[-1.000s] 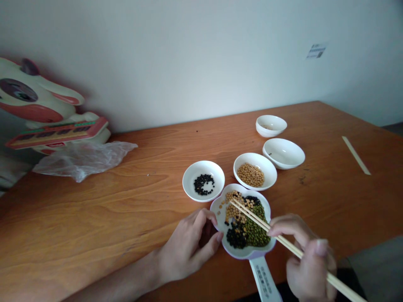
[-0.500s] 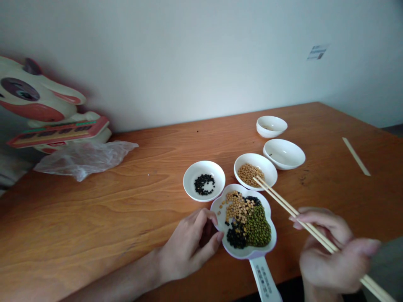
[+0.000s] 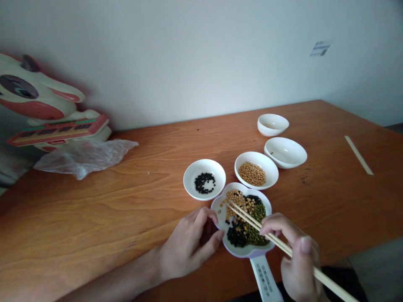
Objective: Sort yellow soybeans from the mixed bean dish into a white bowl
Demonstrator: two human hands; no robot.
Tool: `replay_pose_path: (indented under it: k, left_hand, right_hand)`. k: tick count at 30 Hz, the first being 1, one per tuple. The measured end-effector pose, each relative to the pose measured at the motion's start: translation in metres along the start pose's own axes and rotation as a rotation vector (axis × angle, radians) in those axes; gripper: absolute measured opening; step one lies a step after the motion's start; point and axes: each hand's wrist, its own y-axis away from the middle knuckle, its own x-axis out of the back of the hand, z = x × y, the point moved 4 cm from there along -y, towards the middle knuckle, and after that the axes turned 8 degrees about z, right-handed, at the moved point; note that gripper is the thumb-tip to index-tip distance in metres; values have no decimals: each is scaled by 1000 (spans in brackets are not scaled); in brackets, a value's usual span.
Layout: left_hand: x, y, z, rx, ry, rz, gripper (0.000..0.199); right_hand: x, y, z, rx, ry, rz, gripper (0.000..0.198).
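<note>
A brown wooden desk (image 3: pixel 94 222) fills the lower view. At its far left sits a white-and-red plastic cow toy (image 3: pixel 47 98) with a keyboard, a crumpled clear plastic bag (image 3: pixel 85 155) before it. The left hand (image 3: pixel 193 241) curls at the left rim of a white, purple-edged, flower-shaped plastic dish (image 3: pixel 243 254) near the desk's front; whether its fingertips pinch that rim, I cannot quite tell. The right hand (image 3: pixel 297 253) pinches a pair of pale wooden chopsticks (image 3: pixel 281 245), slanting across the dish. Beyond stand four round white bowls: one (image 3: pixel 189 179) holding black beans (image 3: pixel 199 186), another (image 3: pixel 272 176) yellow beans (image 3: pixel 252 173), with two more (image 3: pixel 288 151) behind to the right. A pale flat strip (image 3: pixel 359 155) lies at the far right. Smallest, the dish's mixed yellow, black and green beans (image 3: pixel 256 240) lie beneath the chopsticks, whose tips point into the yellow ones.
</note>
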Motion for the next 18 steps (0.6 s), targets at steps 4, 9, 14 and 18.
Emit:
replay_pose_path:
  k: [4, 9, 14, 18]
  left_hand:
    - [0, 0, -1, 2, 3, 0, 12]
    - [1, -1, 0, 7, 0, 2, 13]
    - [1, -1, 1, 12, 7, 2, 12]
    - [1, -1, 0, 14, 8, -4, 12]
  right_hand:
    - [-2, 1, -1, -49, 24, 9, 73]
    - [-4, 3, -4, -60, 45, 33, 67]
    - [-3, 1, -4, -28, 33, 67, 66]
    - [4, -1, -3, 50, 19, 87, 69]
